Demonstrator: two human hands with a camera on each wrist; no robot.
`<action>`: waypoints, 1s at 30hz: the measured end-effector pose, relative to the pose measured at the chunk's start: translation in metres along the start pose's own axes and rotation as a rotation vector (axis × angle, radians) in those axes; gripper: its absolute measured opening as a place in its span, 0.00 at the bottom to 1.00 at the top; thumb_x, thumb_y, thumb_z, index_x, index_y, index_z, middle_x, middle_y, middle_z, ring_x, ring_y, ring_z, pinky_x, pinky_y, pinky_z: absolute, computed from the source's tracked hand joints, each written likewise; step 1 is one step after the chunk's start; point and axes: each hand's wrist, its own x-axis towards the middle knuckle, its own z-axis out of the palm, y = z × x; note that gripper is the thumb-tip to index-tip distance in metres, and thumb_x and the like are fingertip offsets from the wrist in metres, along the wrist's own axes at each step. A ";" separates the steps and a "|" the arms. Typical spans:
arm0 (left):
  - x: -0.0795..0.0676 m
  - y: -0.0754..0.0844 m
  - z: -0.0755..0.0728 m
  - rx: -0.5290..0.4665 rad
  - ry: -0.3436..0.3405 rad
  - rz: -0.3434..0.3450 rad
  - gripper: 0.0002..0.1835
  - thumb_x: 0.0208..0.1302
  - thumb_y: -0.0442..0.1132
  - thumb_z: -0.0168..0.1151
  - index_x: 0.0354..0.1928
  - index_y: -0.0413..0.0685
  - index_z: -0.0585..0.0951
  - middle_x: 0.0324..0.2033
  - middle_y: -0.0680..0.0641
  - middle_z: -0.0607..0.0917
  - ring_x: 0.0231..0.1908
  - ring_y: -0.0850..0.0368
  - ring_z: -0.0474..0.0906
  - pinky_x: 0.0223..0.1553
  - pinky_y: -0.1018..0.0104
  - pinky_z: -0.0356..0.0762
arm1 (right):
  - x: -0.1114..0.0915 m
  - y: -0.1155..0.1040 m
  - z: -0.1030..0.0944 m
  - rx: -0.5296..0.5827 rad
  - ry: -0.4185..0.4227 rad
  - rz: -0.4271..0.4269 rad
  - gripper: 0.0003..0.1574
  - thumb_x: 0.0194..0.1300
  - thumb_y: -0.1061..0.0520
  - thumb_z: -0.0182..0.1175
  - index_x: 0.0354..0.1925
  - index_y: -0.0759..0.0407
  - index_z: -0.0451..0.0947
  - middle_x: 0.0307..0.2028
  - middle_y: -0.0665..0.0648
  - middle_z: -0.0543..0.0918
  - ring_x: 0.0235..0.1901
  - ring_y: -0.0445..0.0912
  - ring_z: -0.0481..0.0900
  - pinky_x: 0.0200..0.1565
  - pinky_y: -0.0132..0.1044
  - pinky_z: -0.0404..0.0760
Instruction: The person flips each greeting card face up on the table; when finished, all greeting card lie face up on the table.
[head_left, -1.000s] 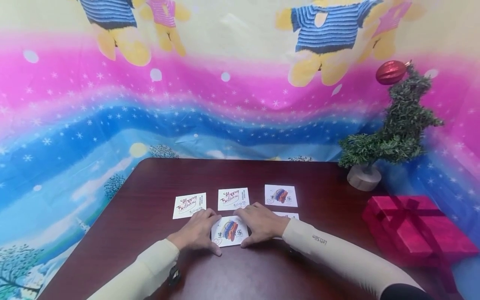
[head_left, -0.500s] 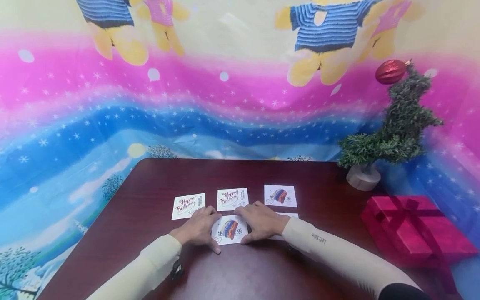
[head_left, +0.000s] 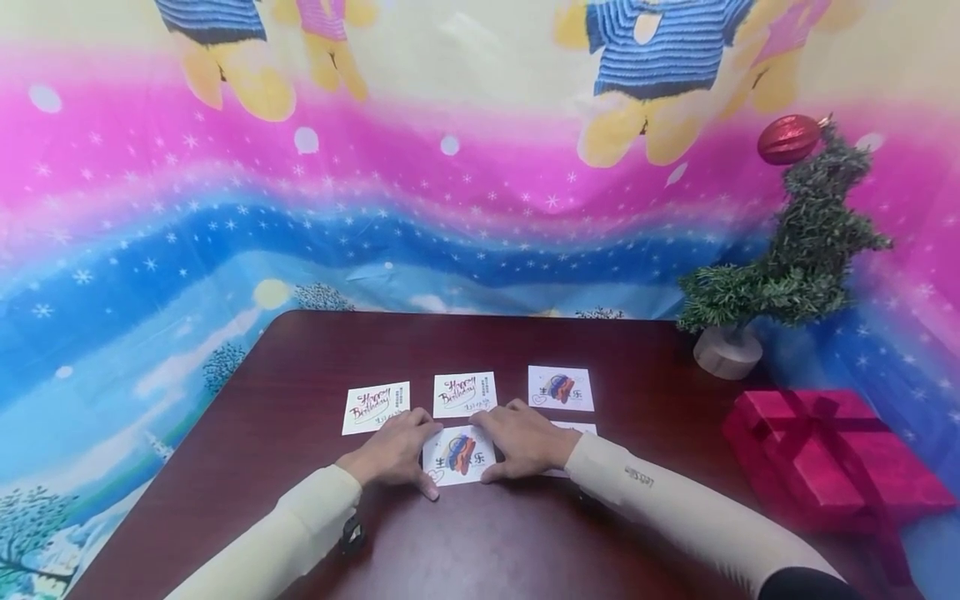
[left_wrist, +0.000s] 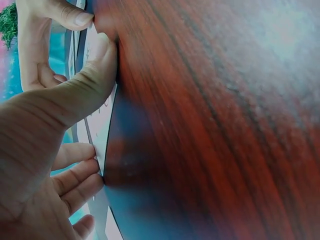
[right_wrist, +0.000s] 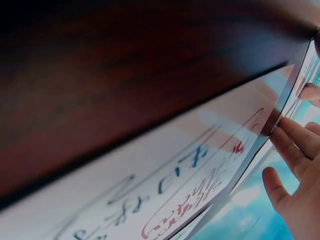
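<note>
A white card (head_left: 460, 456) with a blue and orange drawing and Chinese characters lies on the dark wooden table, framed by both hands. My left hand (head_left: 393, 450) touches its left side, thumb by the near corner and fingers by the far corner. Across from it, my right hand (head_left: 525, 442) spans the right side the same way. The left wrist view has the left thumb (left_wrist: 92, 82) and fingertips along the card's edge. Under the right forearm sits a partly hidden card (head_left: 576, 428); the right wrist view shows this lettered card (right_wrist: 190, 155) flat on the table.
Behind the hands is a row of cards: two "Happy Birthday" ones, a left card (head_left: 377, 407) and a middle card (head_left: 464, 394), then a drawing card (head_left: 560, 388). At right stand a small artificial tree (head_left: 795, 250) with a red ornament and a red gift box (head_left: 817, 450).
Both hands stay at the card's sides with almost no movement. The head view has shifted slightly.
</note>
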 end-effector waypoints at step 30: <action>0.017 -0.007 -0.021 0.072 0.039 -0.121 0.42 0.60 0.67 0.65 0.66 0.43 0.77 0.60 0.43 0.79 0.61 0.44 0.75 0.62 0.49 0.70 | -0.003 0.019 -0.021 0.026 0.053 0.019 0.47 0.65 0.31 0.60 0.71 0.57 0.66 0.64 0.55 0.76 0.62 0.50 0.72 0.63 0.51 0.68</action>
